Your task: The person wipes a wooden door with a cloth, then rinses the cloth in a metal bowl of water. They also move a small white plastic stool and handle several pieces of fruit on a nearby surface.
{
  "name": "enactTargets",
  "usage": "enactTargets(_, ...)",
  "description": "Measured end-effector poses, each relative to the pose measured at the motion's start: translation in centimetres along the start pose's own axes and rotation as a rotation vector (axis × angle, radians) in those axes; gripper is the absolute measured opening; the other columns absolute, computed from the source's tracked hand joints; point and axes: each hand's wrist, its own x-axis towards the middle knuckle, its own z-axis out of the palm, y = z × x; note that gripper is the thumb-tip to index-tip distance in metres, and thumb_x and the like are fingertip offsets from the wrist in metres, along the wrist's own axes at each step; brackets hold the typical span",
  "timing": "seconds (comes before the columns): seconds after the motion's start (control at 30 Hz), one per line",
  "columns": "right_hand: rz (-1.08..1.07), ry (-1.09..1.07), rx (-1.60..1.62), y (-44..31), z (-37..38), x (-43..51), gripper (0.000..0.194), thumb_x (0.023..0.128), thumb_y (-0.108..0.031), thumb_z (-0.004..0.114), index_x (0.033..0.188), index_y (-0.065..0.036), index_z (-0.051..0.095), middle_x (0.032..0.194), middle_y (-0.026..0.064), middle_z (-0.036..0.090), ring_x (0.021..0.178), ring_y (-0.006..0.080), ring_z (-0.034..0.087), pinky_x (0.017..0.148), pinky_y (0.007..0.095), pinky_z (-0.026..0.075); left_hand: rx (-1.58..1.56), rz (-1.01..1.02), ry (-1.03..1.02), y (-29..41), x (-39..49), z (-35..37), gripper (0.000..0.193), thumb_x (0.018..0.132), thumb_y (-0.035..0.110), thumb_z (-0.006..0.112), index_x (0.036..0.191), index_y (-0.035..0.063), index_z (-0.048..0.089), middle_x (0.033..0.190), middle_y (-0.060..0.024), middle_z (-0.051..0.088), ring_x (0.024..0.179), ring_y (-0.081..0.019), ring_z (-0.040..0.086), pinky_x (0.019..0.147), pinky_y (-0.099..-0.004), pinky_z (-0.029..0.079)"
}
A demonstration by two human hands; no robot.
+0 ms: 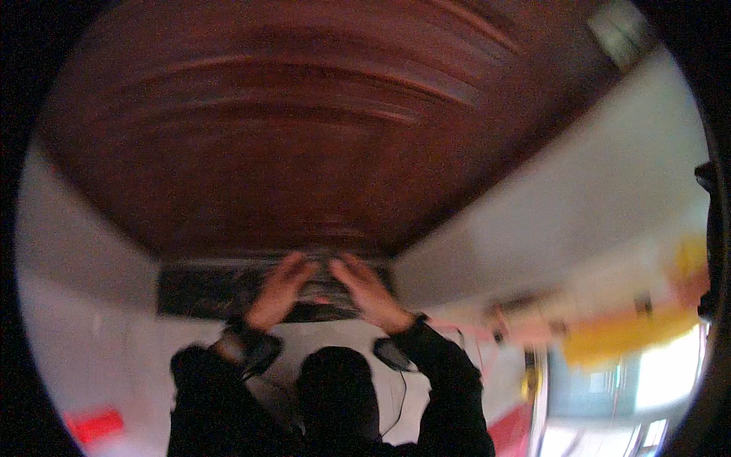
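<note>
Both hands are raised in front of a large dark reddish-brown panelled surface (285,165), which looks like a door. My left hand (282,291) is left of the middle, its fingers apart and pointing up and inward. Mirroring it on the right, my right hand (365,291) has its fingertips a short gap from the left ones. Neither hand shows anything held. Behind them runs a dark strip (200,288) along the foot of the panelled surface. Black sleeves cover both arms, and dark devices are near the wrists. Motion blur hides whether the fingers touch anything.
Pale walls (491,228) flank the brown surface. At lower left is a blurred red object (97,425). Blurred yellow (622,337) and pink things lie to the right, above a bright window-like area (668,371). A thin dark cable (404,400) hangs near the right arm.
</note>
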Motion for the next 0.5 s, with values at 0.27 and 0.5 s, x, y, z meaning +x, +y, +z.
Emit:
enactTargets(0.27, 0.087, 0.303, -0.626, 3.9, 10.4, -1.1, 0.051, 0.090, -0.016, 0.059, 0.135, -0.005, 0.040, 0.128, 0.0134, 0.047, 0.109, 0.0270, 0.053, 0.088, 0.0346, 0.049, -0.169, 0.152, 0.123, -4.7, -6.1, -5.2, 0.038, 0.092, 0.034, 0.057, 0.112, 0.0022, 0.054, 0.100, -0.0139, 0.060, 0.095, -0.0248, 0.056, 0.083, -0.0364, 0.045)
enactTargets(0.5, 0.440, 0.535, -0.689, 9.6, 14.1, 0.0, 0.066, 0.088, -0.034, 0.060, 0.141, -0.004, 0.033, 0.140, 0.0147, 0.036, 0.124, 0.0289, 0.042, 0.100, 0.0386, 0.037, -0.382, -0.025, 0.259, -6.4, -14.7, -9.1, 0.056, 0.092, 0.046, 0.054, 0.121, -0.0013, 0.045, 0.110, -0.0232, 0.058, 0.100, -0.0328, 0.057, 0.082, -0.0412, 0.046)
